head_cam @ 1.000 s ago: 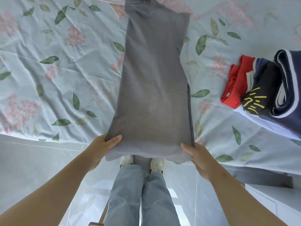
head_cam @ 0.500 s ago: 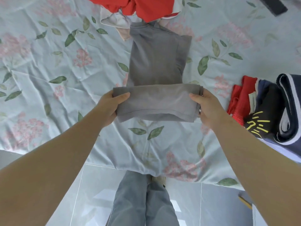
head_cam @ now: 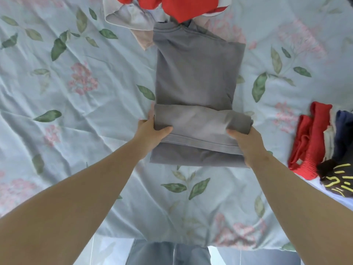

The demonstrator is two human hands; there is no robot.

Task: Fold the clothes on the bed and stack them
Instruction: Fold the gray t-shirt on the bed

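Grey shirt [head_cam: 194, 73] hem newly doubled, between left hand [head_cam: 150, 131] and right hand [head_cam: 247, 143]

The red garment [head_cam: 183, 6] runs off the top edge and lies over the collar of the grey shirt [head_cam: 194, 73]. The left hand [head_cam: 150, 131] and right hand [head_cam: 246, 142] have most of their fingers buried under the shirt's fold. The folded stack [head_cam: 315, 142] is cut by the right edge.

Wrinkled pale-blue bed [head_cam: 76, 111] with pink flowers and green leaves, glossy pale floor tiles [head_cam: 108, 253] below its edge.
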